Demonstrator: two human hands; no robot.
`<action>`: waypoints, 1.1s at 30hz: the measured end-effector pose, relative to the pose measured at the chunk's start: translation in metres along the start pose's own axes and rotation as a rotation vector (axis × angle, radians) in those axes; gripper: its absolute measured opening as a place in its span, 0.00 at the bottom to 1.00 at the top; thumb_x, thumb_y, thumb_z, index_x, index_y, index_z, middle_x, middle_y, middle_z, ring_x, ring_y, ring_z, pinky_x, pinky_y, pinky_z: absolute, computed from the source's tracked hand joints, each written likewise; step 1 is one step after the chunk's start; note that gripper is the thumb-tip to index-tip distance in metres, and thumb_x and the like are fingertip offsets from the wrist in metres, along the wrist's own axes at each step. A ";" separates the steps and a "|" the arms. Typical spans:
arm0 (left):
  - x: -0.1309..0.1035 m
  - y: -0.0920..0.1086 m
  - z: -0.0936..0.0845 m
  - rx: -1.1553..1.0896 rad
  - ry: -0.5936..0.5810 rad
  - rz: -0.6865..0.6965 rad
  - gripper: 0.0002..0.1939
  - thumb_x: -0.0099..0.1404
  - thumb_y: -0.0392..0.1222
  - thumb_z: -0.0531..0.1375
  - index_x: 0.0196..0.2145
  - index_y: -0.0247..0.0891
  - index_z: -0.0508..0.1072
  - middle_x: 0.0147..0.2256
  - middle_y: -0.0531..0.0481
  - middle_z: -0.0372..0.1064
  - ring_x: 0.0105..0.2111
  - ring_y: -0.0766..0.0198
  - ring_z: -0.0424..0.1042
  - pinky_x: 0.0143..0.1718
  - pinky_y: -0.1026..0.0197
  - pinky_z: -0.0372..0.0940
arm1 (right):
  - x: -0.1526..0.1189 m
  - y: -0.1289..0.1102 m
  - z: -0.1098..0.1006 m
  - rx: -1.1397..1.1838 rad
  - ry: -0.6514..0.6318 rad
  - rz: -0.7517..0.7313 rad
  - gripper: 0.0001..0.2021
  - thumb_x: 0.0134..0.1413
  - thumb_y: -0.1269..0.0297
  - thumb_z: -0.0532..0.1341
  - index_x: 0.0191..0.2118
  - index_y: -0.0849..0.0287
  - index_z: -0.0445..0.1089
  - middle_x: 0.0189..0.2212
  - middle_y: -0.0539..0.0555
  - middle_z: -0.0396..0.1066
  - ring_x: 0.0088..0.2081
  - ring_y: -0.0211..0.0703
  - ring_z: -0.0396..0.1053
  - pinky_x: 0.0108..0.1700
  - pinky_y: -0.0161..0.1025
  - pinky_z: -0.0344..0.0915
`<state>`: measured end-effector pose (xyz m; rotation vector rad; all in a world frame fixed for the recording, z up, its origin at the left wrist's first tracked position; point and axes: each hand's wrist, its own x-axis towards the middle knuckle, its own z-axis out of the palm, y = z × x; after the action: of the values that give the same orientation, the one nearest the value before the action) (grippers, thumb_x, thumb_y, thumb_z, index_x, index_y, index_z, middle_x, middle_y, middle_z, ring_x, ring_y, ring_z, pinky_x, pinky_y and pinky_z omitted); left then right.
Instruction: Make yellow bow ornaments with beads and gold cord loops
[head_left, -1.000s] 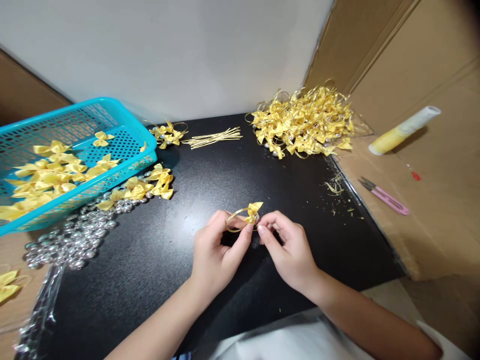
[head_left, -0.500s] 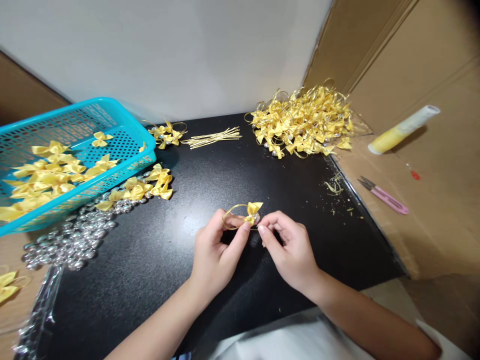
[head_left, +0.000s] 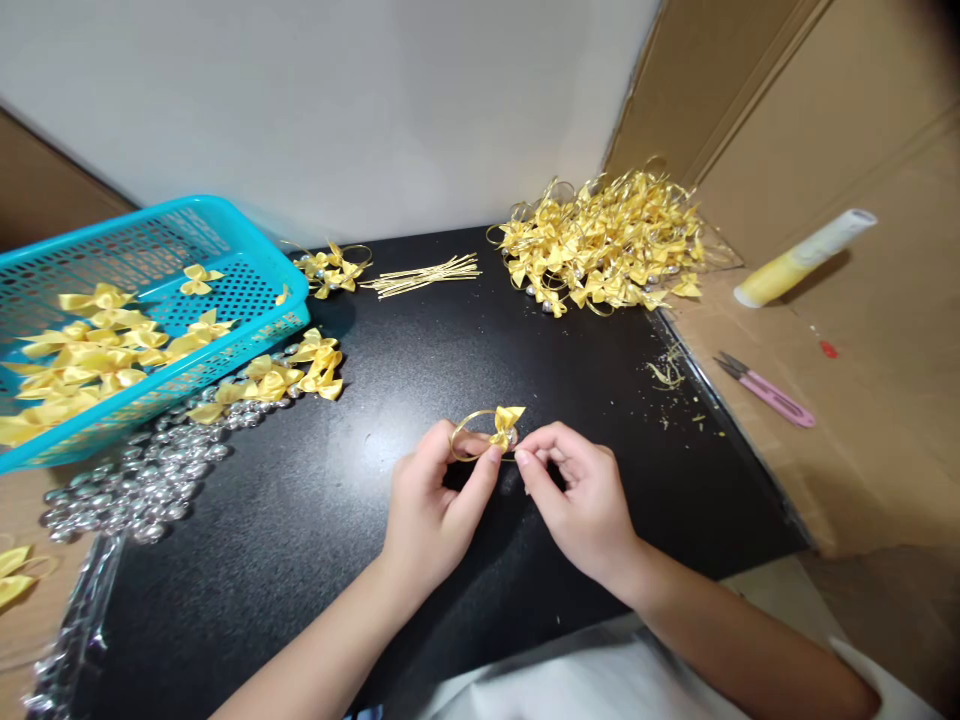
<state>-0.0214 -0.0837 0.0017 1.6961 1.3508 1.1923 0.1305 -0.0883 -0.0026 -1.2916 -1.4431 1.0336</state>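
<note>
Head view: our left hand (head_left: 435, 505) pinches the yellow ribbon bow (head_left: 507, 420) at its 2 o'clock, over the table (head_left: 360, 620); gold cord loop (head_left: 451, 440) spans 9-3. Our right hand (head_left: 589, 505), about equally near, has thumb and finger clamped on the cord's end, bow at 10. Versus earlier: pose near-identical, loop shifted slightly.

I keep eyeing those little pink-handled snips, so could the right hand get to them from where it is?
Probably yes: the right hand is on the same side as the pink-handled snips, with only scattered trimmings between. It would likely have to let go of the gold cord first.
</note>
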 end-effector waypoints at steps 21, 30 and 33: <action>0.003 0.004 0.000 -0.232 0.014 -0.215 0.07 0.64 0.38 0.60 0.28 0.39 0.68 0.26 0.55 0.68 0.28 0.68 0.68 0.33 0.65 0.63 | 0.000 0.005 0.001 0.198 -0.116 0.070 0.06 0.63 0.66 0.56 0.33 0.59 0.64 0.22 0.46 0.67 0.26 0.34 0.67 0.32 0.32 0.63; 0.002 0.003 0.002 -0.175 0.023 -0.167 0.06 0.64 0.36 0.60 0.29 0.39 0.68 0.26 0.55 0.67 0.28 0.68 0.68 0.33 0.66 0.63 | 0.001 0.005 0.002 0.260 -0.128 0.111 0.07 0.63 0.65 0.56 0.33 0.59 0.64 0.22 0.46 0.67 0.26 0.34 0.67 0.33 0.33 0.64; 0.001 0.002 0.002 -0.118 0.045 -0.112 0.04 0.63 0.34 0.60 0.30 0.39 0.68 0.27 0.56 0.68 0.29 0.69 0.69 0.33 0.67 0.64 | 0.000 0.004 0.002 0.267 -0.132 0.108 0.07 0.63 0.65 0.56 0.32 0.59 0.64 0.22 0.46 0.67 0.26 0.34 0.67 0.33 0.33 0.64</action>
<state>-0.0187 -0.0832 0.0033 1.4993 1.3563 1.2276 0.1298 -0.0876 -0.0066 -1.1335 -1.2908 1.3562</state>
